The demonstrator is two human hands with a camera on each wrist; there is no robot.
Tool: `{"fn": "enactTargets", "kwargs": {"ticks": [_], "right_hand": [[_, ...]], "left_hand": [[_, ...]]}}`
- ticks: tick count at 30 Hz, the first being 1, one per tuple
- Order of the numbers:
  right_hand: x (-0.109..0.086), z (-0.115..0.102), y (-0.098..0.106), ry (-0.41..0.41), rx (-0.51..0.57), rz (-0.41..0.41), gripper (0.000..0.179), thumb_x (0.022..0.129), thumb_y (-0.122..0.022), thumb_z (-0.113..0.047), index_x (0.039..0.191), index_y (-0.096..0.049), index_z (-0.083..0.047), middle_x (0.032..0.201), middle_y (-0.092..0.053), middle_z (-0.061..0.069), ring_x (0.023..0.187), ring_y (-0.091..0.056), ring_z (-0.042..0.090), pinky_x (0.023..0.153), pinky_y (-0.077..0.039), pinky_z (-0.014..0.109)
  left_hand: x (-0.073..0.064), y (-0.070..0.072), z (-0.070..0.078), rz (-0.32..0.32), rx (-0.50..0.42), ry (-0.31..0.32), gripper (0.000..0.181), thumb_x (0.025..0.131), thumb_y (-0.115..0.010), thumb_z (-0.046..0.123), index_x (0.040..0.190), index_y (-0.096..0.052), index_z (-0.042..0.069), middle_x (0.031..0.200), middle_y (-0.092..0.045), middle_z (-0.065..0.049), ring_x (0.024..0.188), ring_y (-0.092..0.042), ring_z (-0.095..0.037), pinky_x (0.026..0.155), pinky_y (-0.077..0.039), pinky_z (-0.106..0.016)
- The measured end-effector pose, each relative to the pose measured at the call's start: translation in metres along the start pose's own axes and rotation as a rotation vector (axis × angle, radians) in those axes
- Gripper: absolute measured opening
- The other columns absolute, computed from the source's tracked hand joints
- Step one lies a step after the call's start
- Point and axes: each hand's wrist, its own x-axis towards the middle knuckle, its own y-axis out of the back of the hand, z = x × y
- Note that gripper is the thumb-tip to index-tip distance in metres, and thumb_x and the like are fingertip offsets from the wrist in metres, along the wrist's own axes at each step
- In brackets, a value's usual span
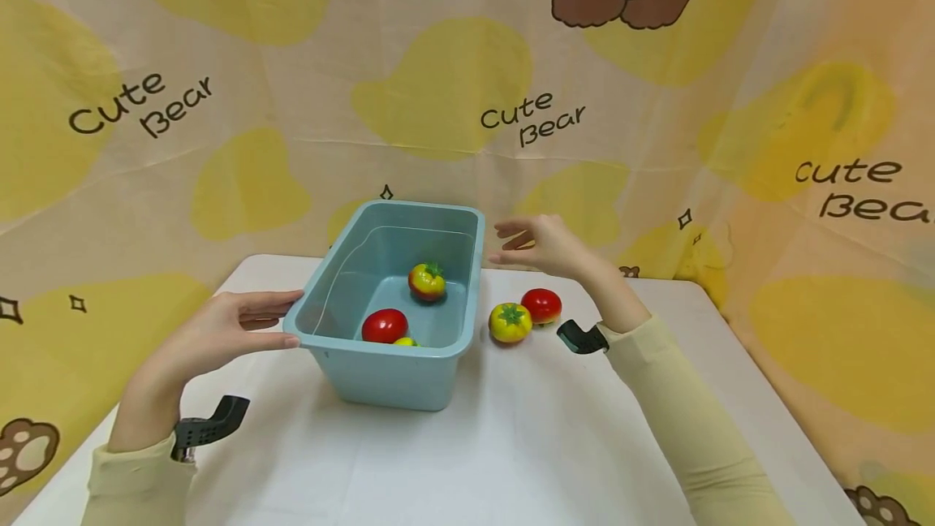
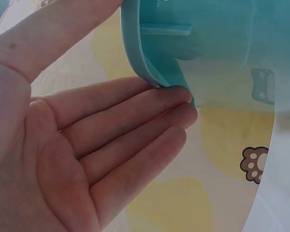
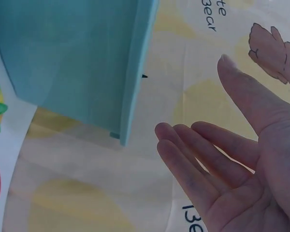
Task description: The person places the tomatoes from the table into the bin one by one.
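A light blue plastic bin (image 1: 387,380) stands on the white table, its open top facing up. Inside lie a red tomato (image 1: 384,325), a yellow-and-red tomato (image 1: 427,282) with a green calyx, and a yellow piece (image 1: 406,341) mostly hidden by the front wall. My left hand (image 1: 237,323) touches the bin's left front corner, thumb and straight fingertips right at the rim (image 2: 131,43). Just off the right rim, my right hand (image 1: 540,243) hovers with relaxed, spread fingers and nothing in it. In the right wrist view its fingers (image 3: 208,169) are apart from the bin wall.
To the right of the bin, a yellow tomato (image 1: 510,323) and a red tomato (image 1: 541,306) sit side by side on the white table (image 1: 570,445). A printed fabric backdrop (image 1: 438,63) with bear drawings rises behind the table.
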Motion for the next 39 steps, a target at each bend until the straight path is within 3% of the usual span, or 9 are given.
{"fn": "enactTargets", "kwargs": {"ticks": [29, 39], "right_hand": [[-0.033, 0.052, -0.015, -0.118, -0.02, 0.018, 0.056, 0.083, -0.073, -0.036, 0.128, -0.059, -0.006, 0.121, -0.064, 0.015, 0.104, -0.066, 0.029, 0.085, -0.058, 0.039], [-0.041, 0.065, -0.023, -0.137, 0.027, 0.013, 0.057, 0.083, -0.073, -0.034, 0.129, -0.058, -0.006, 0.123, -0.063, 0.013, 0.106, -0.065, 0.028, 0.086, -0.057, 0.039]], "left_hand": [[0.0, 0.0, 0.002, -0.005, 0.011, 0.023, 0.062, 0.079, -0.075, 0.04, 0.134, -0.056, 0.017, 0.128, -0.061, -0.004, 0.105, -0.06, 0.004, 0.087, -0.052, -0.014], [0.0, 0.0, 0.001, -0.007, 0.012, 0.03, 0.063, 0.079, -0.075, 0.04, 0.134, -0.055, 0.018, 0.129, -0.061, -0.004, 0.105, -0.059, 0.004, 0.086, -0.051, -0.013]]}}
